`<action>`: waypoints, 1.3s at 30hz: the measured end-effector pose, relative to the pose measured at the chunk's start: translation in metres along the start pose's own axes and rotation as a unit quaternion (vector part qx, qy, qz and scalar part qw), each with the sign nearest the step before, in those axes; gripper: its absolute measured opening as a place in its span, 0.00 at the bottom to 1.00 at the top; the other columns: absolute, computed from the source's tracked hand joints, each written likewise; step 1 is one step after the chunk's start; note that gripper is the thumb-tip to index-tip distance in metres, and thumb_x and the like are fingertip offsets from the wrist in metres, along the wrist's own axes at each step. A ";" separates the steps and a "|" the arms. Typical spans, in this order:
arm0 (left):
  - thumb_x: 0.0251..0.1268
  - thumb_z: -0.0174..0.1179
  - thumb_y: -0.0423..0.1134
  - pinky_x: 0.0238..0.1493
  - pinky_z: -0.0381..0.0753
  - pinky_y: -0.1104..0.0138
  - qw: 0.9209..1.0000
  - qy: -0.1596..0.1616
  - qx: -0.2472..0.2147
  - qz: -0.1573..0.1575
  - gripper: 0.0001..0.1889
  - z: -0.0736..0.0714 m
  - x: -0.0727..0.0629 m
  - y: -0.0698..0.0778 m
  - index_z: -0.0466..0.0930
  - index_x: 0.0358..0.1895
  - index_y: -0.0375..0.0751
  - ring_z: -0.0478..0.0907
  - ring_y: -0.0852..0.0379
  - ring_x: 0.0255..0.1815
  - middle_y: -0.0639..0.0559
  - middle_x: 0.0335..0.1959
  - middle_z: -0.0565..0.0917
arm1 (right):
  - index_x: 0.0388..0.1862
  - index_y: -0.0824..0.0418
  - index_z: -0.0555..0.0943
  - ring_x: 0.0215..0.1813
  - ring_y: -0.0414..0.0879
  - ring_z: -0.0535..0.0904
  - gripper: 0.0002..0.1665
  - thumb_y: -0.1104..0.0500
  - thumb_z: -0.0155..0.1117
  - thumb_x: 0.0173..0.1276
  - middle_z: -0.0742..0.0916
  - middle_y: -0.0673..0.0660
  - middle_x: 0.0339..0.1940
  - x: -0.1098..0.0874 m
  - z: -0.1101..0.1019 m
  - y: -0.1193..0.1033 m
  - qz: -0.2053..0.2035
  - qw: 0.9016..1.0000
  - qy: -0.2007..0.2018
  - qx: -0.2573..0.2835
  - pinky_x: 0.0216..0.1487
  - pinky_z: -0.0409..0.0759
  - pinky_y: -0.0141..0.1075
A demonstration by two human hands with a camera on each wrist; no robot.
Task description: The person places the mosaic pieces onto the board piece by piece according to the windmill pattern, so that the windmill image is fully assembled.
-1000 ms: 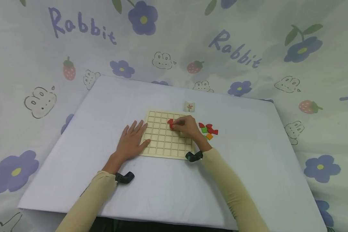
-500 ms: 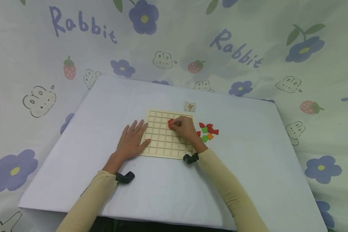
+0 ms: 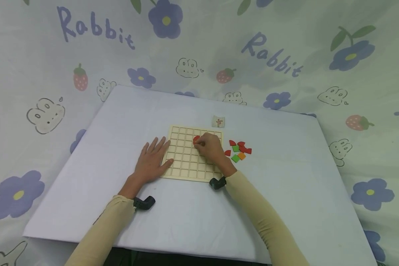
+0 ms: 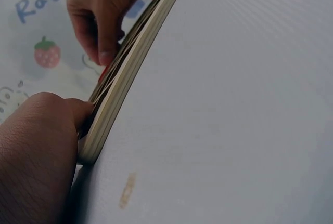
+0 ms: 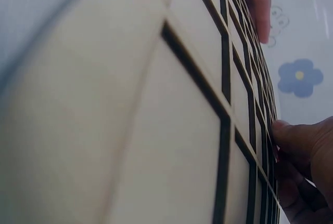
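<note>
Left hand: at the near corner, thumb laid on the board.
Right hand: across the way, fingertips at the board's gridded face, a red piece just by them.
Board: seen nearly edge-on, pale rim slanting away.
Tabletop: white, marked by one tan smudge.
Backdrop: blue "Rabbit" lettering, a pink strawberry.

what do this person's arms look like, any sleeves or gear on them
Both arms wear long, light tan sleeves: the left sleeve is fairly close-fitting, and the right sleeve shows wrinkles partway along. A black, angular device sits at each wrist, a left unit and a right unit. No gloves show, and I can't make out any lettering.
</note>
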State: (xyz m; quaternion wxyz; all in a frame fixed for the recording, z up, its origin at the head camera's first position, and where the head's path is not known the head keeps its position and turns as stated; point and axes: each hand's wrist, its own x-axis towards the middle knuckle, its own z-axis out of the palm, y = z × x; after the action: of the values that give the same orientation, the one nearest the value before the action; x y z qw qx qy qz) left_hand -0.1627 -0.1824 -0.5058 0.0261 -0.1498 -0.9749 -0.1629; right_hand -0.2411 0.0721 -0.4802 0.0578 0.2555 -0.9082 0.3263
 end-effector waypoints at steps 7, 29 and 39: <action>0.71 0.48 0.61 0.74 0.35 0.47 1.000 0.001 -0.003 0.005 0.40 -0.001 0.000 -0.001 0.50 0.79 0.44 0.39 0.43 0.79 0.44 0.79 0.50 | 0.35 0.61 0.89 0.36 0.42 0.81 0.04 0.60 0.73 0.63 0.86 0.50 0.32 -0.007 -0.008 0.007 0.013 0.999 0.006 0.031 0.39 0.80 0.35; 0.71 0.46 0.61 0.74 0.35 0.47 1.000 0.013 -0.007 0.009 0.40 0.002 -0.002 -0.004 0.51 0.79 0.44 0.39 0.43 0.79 0.44 0.79 0.50 | 0.49 0.63 0.87 0.41 0.54 0.75 0.20 0.51 0.69 0.64 0.83 0.59 0.38 -0.034 -0.069 0.059 0.204 0.968 0.014 -0.148 0.37 0.76 0.44; 0.71 0.47 0.62 0.74 0.35 0.46 1.000 0.013 -0.012 0.013 0.40 0.000 -0.002 -0.004 0.51 0.79 0.44 0.40 0.43 0.79 0.44 0.79 0.51 | 0.44 0.63 0.89 0.43 0.58 0.75 0.19 0.50 0.70 0.64 0.82 0.61 0.39 -0.041 -0.078 0.060 0.198 0.967 0.001 -0.160 0.41 0.75 0.50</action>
State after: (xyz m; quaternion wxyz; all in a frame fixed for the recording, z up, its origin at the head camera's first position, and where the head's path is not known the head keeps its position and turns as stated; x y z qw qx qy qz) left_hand -0.1619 -0.1863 -0.5077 0.0394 -0.1604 -0.9705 -0.1758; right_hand -0.2401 0.1775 -0.4640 0.0328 0.0576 -0.9812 0.1814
